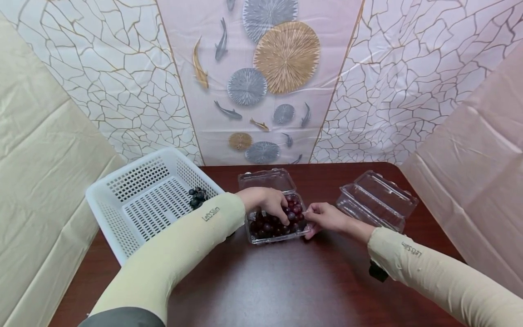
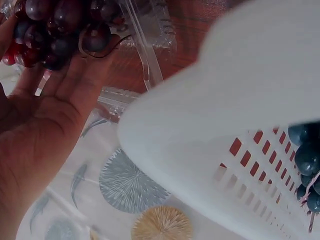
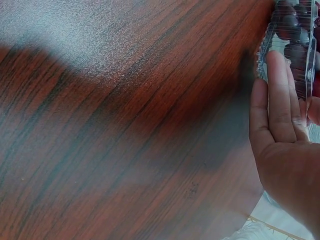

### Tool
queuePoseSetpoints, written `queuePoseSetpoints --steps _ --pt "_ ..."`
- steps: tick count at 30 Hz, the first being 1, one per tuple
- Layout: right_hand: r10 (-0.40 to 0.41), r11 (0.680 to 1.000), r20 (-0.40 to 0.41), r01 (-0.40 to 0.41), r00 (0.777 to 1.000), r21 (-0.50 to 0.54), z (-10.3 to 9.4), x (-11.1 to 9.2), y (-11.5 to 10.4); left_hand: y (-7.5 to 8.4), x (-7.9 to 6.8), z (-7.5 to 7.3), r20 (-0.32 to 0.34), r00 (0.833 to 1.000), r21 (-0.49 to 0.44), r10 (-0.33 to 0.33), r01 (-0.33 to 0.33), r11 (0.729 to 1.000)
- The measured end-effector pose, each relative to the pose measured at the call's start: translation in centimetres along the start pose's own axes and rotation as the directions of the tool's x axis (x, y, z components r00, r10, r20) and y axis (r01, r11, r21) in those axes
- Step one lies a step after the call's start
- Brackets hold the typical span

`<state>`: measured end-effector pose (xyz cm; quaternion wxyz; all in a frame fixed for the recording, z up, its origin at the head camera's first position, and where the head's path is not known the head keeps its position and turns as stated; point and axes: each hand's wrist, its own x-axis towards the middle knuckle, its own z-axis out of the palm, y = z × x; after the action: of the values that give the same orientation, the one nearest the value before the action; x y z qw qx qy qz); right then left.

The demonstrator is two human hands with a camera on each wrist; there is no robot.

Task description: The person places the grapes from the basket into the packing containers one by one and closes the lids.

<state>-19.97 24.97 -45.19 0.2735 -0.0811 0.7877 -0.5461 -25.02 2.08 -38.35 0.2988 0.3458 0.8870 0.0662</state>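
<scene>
Red grapes point(image 1: 267, 227) handled inside a clear container point(image 1: 282, 239)

The step in hand seems to be the settling of the bunch within the container's walls. It is best done with light, spread pressure, so that no skin is split and no berry is pulled from its stalk. The container looks thin, so it should be steadied at the rim while the fruit is shifted, but not squeezed hard enough to be bent. The thin stem point(image 2: 104, 56) seen near the rim in the left wrist view is best tucked inside.

The red grapes are contained on the table point(image 1: 261, 281), with the lid point(image 1: 265, 179) thrown back on the far side. They lie beneath the left hand point(image 1: 267, 200), whose fingers are half bent about the bunch, so that berries are held between thumb and fingers; how firmly cannot be told. The bunch is just left of the right hand point(image 1: 324, 215), by which the container's rim is pinched, the other fingers being laid nearly straight along the outer wall. Dark grapes point(image 1: 197, 196) are held in the white basket point(image 1: 163, 154) to the left, and a second clear container point(image 1: 380, 197) is placed beyond the right hand.
</scene>
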Motion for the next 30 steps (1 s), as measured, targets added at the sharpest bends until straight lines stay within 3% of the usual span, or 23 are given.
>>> queuePoseSetpoints --steps 5,12,19,24,30 --pt "0.011 1.0 -0.008 -0.011 1.0 -0.004 0.1 0.1 -0.2 -0.1 0.0 0.4 -0.041 0.998 0.04 -0.042 0.044 0.998" --pt "0.001 1.0 -0.008 -0.001 1.0 -0.017 0.1 0.3 -0.1 -0.9 -0.9 0.0 -0.067 0.993 0.003 -0.099 0.1 0.995" --pt "0.002 1.0 -0.027 -0.002 1.0 -0.006 -0.2 0.2 0.1 -1.3 -1.7 -1.1 -0.115 0.992 -0.015 -0.056 0.055 0.998" --pt "0.005 1.0 -0.017 -0.005 1.0 -0.002 -0.3 0.1 0.1 -1.1 -1.4 -0.6 -0.179 0.984 -0.039 -0.015 0.008 0.999" --pt "-0.004 1.0 -0.007 0.004 1.0 -0.005 -0.3 0.2 0.3 -0.8 -0.7 -0.2 -0.232 0.972 0.015 -0.047 0.052 0.999"
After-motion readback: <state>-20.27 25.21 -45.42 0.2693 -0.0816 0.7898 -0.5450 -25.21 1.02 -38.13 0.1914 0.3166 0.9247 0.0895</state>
